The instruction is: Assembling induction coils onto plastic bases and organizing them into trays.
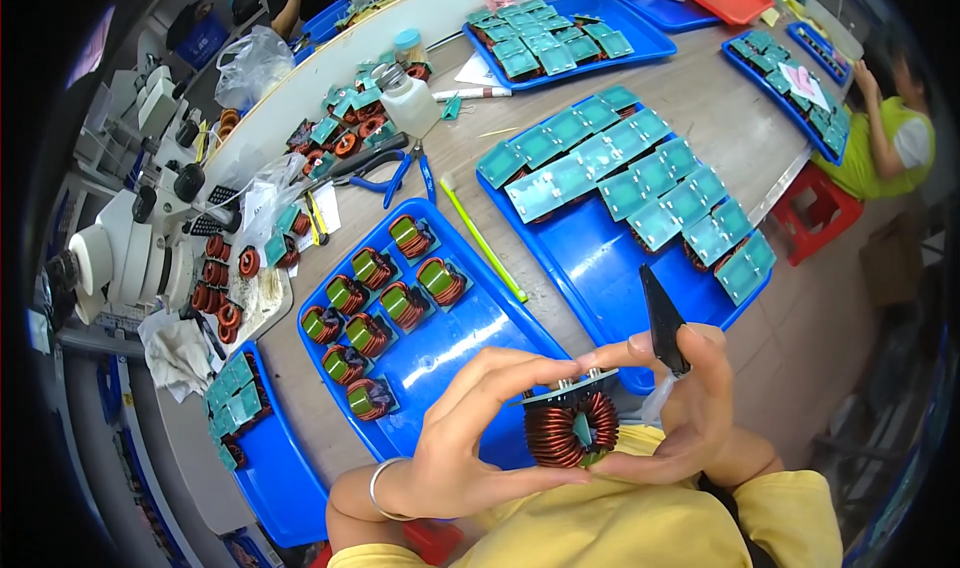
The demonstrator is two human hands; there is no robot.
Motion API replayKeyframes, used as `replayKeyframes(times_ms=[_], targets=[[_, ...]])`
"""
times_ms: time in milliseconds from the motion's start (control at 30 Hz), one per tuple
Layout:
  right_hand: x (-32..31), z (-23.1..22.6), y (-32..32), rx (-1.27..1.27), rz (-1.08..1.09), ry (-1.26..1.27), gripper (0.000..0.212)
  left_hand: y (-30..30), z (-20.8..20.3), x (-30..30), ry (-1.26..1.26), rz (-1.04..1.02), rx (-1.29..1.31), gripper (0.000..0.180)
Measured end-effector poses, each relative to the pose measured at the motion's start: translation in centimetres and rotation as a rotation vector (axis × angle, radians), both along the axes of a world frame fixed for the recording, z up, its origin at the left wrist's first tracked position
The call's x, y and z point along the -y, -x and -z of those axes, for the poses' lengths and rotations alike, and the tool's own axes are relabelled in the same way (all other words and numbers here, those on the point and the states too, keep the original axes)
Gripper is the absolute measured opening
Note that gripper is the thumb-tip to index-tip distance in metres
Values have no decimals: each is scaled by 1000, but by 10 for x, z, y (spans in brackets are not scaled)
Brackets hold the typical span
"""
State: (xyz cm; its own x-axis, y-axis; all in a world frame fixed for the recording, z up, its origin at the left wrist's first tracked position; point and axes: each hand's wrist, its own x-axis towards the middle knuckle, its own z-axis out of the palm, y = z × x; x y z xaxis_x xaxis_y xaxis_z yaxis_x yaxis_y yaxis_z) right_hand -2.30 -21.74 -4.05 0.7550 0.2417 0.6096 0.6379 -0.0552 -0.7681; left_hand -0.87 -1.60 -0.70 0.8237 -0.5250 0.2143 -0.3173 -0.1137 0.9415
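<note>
A copper-wound toroidal coil (570,433) on a small green circuit board is held up close to my body, board side up. My left hand (470,438) grips it from the left, with fingers on the board and thumb beneath. From the right, my right hand (690,408) steadies the same coil between thumb and forefinger. That hand also holds a black pointed tool (662,318), tip up, between its fingers; I cannot tell its exact kind. Behind my left hand lies a blue tray (470,338) with several coils standing on boards, green strips facing up.
Another blue tray (565,288) holds rows of boards, green side up. Blue-handled pliers (385,183), a yellow-green stick (482,238) and a clear bottle (408,103) lie or stand beyond. White microscopes (120,238) line the left. A person in yellow-green (900,148) sits far right.
</note>
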Motion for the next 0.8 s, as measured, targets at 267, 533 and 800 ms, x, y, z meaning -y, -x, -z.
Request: replayKeyframes(times_ms=[267,533,800], targets=[[-5,-3,-3,66,33,-91,83,-3,6,0,106,-6,18,66],[-2,-2,-3,44,39,-84,85,-2,8,1,168,12,13,64],[-1,10,-4,27,-24,-99,84,-4,11,3,268,75,-19,65]])
